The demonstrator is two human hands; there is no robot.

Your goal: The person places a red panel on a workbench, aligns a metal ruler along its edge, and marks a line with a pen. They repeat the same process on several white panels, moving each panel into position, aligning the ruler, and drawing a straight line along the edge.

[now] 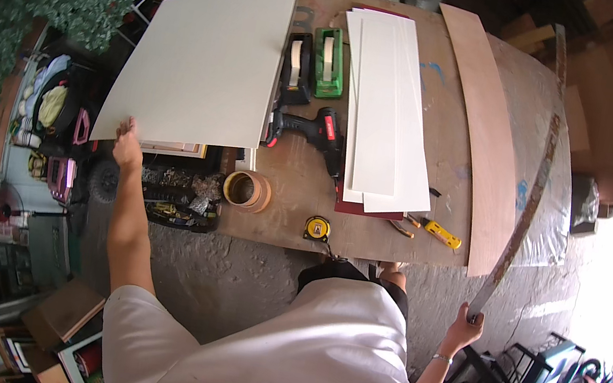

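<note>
At the near left corner of a large white board [207, 61], my left hand [128, 144] has its fingers on the board's edge. My right hand [467, 326] grips the lower end of a long, rusty metal straightedge [536, 192], which stretches past the right side of the worktable [275, 235]. White strips [386, 108] lie stacked mid-table over a dark red sheet. Between them and the large board are a black tape dispenser [297, 70], a green tape dispenser [328, 65] and a cordless drill [316, 130]. A yellow tape measure [317, 229] sits by the near edge.
A roll of brown tape [247, 190] stands beside a black tray of hardware [179, 213]. Pliers [401, 228], a yellow utility knife [442, 234] and a long plywood strip [486, 142] lie on the right. Black metal stands [484, 379] are on the floor near my right arm.
</note>
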